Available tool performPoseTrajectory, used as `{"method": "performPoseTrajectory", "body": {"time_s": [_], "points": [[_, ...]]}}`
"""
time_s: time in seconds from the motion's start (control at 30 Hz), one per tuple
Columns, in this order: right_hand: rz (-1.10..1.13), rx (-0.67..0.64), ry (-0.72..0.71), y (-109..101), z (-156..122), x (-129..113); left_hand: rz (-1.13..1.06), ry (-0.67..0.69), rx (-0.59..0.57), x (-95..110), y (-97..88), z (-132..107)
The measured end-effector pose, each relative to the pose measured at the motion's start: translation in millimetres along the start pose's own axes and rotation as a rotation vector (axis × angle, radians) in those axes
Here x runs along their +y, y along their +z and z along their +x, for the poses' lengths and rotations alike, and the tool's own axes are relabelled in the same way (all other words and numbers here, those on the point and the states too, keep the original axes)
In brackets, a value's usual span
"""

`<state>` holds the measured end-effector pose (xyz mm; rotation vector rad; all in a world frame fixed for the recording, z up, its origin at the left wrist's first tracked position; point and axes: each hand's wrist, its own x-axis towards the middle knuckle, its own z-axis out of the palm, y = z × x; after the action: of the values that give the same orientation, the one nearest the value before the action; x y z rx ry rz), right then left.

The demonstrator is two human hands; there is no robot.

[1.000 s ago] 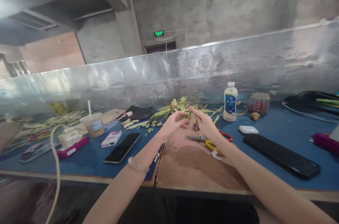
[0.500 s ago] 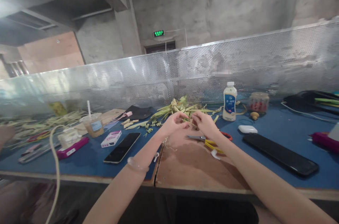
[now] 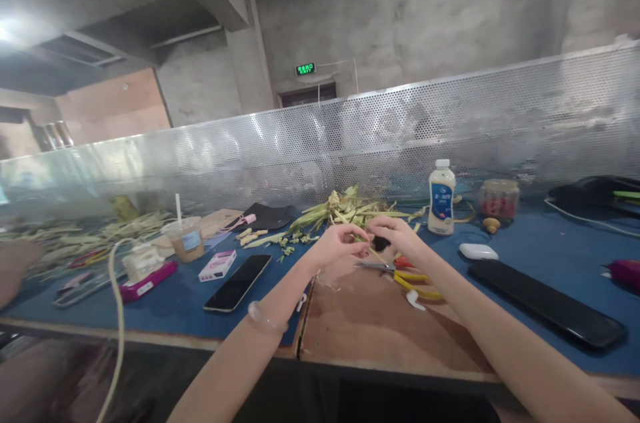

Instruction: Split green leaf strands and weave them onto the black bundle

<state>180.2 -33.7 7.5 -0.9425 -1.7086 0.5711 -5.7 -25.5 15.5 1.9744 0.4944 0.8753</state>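
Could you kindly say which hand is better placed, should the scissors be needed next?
Probably the right hand: the scissors lie near its wrist, handles rightward, while the left hand sits farther away.

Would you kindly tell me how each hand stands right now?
Left hand: closed, apparently pinching a thin green plant strip.
Right hand: curled; whether it holds anything cannot be told.

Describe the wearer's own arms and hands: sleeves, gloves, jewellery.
No gloves on the left hand or right hand, and no sleeves in view on either arm. The left forearm wears one smooth, pale, translucent bangle. The right forearm shows nothing worn. Fingernail detail is too small to tell.
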Motion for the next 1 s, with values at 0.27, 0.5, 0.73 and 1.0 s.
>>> {"method": "performPoseTrajectory", "body": {"time_s": [0.27,0.5,0.73,1.0], "points": [[0.199,-0.260,0.020,1.6,0.5,-3.9,0.010,-0.047,-0.127,9.3,8.9,-4.2],[0.109,-0.351,0.059,-5.9,0.3,-11.2,-0.003,-0.090,-0.194,10.6,11.3,-7.1],[0.186,-0.295,0.109,-0.8,0.5,1.1,0.012,-0.038,-0.235,7.2,8.6,-4.1],[0.090,-0.090,0.062,6.0,-1.3,-7.4,0.087,-0.020,-0.181,10.9,9.9,-4.7]]}}
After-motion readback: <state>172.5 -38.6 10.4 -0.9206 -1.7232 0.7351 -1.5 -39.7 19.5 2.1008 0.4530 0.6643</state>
